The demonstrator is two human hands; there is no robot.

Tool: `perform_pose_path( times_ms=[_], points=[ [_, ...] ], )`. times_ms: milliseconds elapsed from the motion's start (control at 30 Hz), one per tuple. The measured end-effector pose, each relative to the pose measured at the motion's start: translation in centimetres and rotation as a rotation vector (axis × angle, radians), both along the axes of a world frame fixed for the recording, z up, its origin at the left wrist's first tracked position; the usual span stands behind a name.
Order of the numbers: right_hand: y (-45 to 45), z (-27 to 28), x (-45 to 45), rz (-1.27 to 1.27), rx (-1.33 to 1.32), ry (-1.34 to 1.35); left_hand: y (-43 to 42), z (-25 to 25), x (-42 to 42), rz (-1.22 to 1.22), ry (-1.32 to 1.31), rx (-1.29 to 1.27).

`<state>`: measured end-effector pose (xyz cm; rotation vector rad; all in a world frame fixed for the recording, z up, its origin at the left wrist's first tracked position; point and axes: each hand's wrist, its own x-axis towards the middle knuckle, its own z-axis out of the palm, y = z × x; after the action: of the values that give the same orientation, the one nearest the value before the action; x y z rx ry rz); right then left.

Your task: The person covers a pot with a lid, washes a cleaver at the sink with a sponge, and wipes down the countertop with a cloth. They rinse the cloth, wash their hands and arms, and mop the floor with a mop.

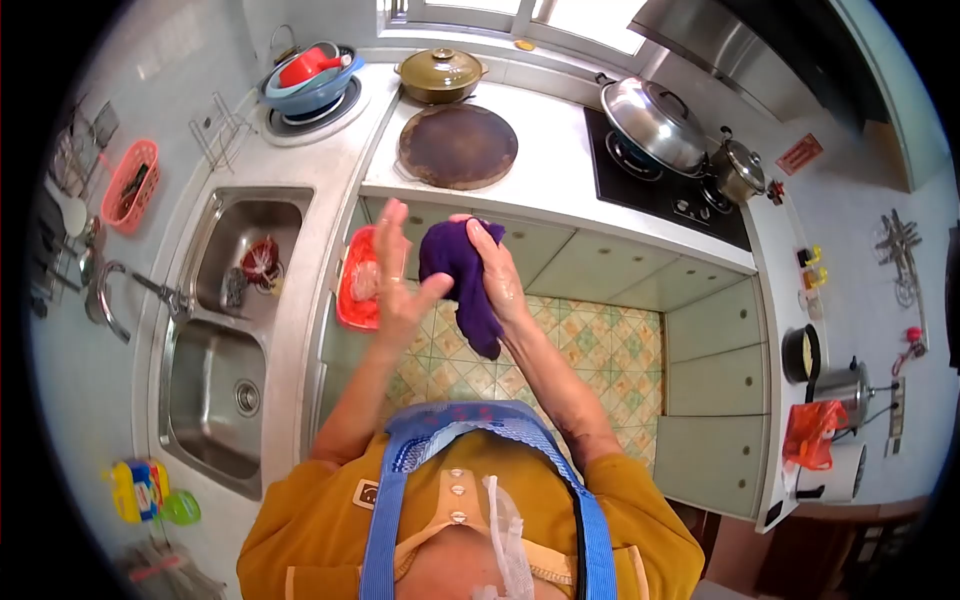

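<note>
A crumpled purple cloth [462, 265] hangs from my right hand [497, 270], its lower end dangling over the tiled floor. The right thumb lies across the cloth's top, and the other fingers are mostly hidden. Just left of the cloth, my left hand [402, 290] is raised with fingers stretched up and thumb pointing toward the cloth. Nothing is held in it, and a small gap seems to separate thumb and cloth. Behind the left hand is a red plastic bin [358, 290] with a whitish bag inside, beside the cabinets.
A double steel sink [215, 345] lies to the left, with a red net bag [262, 262] in its far basin. Ahead, the white counter holds a round dark board [458, 147], a lidded pot [441, 75] and a wok [655, 125] on the black stove [640, 190].
</note>
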<state>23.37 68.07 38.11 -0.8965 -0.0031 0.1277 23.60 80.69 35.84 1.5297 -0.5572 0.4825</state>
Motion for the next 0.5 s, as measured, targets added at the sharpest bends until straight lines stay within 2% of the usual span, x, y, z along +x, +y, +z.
perform_pose_path(
  times_ms=[33,100,133,167,233,300,333,367,400,433,500],
  points=[
    [0.7,-0.7,1.0,0.005,-0.115,-0.134,-0.8,-0.4,-0.3,-0.257,0.213,-0.195],
    [3.7,-2.2,2.0,-0.090,-0.249,-0.236,-3.1,-3.4,1.1,0.003,0.332,-0.287],
    [4.7,-2.7,2.4,-0.098,-0.399,-0.335,-2.5,-6.5,3.9,-0.135,0.431,-0.403],
    [5.1,-3.1,2.7,-0.136,-0.494,-0.400,-2.0,-4.9,3.6,-0.320,0.460,-0.541],
    [5.8,-3.8,3.1,-0.198,-0.624,-0.448,-1.8,-3.0,3.8,-0.250,0.486,-0.570],
    [6.2,-3.8,2.9,-0.154,-0.590,-0.478,-0.7,-2.7,7.0,-0.246,0.651,-0.533],
    [5.8,-4.0,2.8,-0.005,-0.514,-0.486,0.5,-1.8,8.7,-0.289,0.592,-0.552],
    [4.8,-4.0,3.3,0.168,-0.115,-0.421,1.3,-1.6,10.4,-0.254,0.563,-0.621],
    [3.5,-2.7,3.1,0.178,0.204,-0.277,1.3,-0.6,11.8,-0.163,0.389,-0.637],
    [2.4,-1.3,3.7,0.186,0.513,-0.146,2.2,0.7,11.5,-0.277,0.364,-0.611],
    [0.0,-5.9,7.5,-0.072,0.968,-0.026,1.0,3.2,9.9,-0.266,0.154,-0.467]
  ],
)
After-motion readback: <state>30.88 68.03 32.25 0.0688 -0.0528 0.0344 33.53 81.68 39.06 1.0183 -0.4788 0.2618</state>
